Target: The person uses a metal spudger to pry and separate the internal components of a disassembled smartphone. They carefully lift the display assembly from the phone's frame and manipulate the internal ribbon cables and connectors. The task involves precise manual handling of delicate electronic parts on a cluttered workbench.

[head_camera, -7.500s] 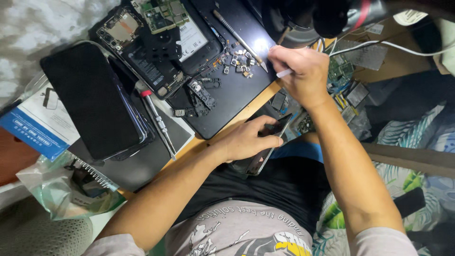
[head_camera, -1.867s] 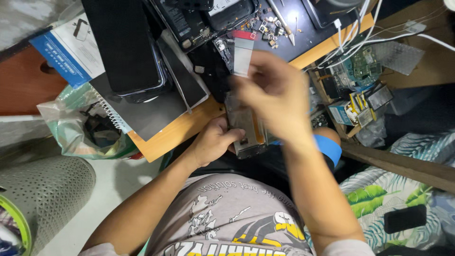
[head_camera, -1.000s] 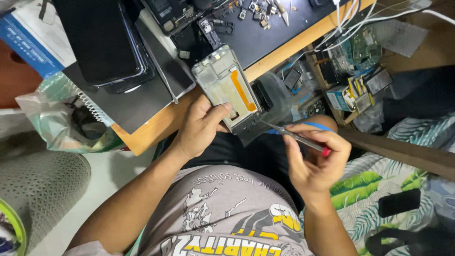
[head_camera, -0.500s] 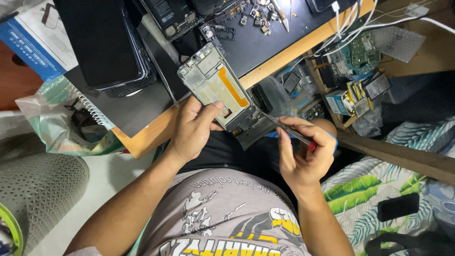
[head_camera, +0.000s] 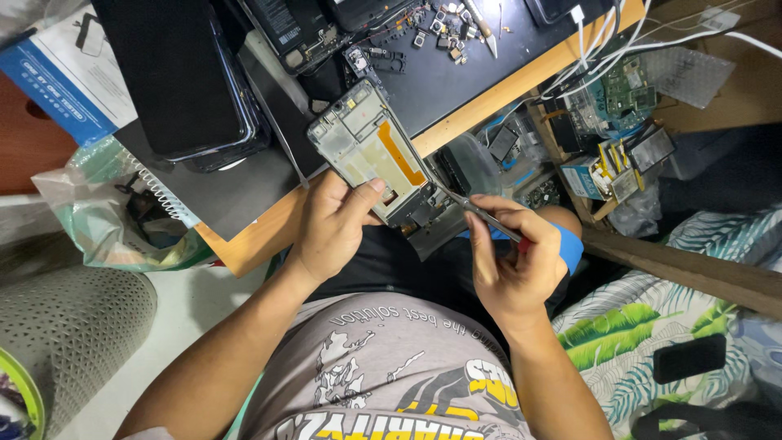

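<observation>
Left hand [head_camera: 334,224] grips the phone frame [head_camera: 371,159]; right hand [head_camera: 513,261] pinches a thin tool [head_camera: 481,213] against it.

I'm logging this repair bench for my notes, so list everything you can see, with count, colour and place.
phone frame: one, silver with an orange flex strip, held over the desk edge
tweezers: one, metal, tip at the frame's lower corner
black phone: one, upper left on the desk
opened phone: one, black, top centre
loose small parts: several, grey, on the dark mat
circuit boards: a few, green, right
plastic bag: one, clear, left
left hand: holds the frame
right hand: fingers grip the tweezers
</observation>
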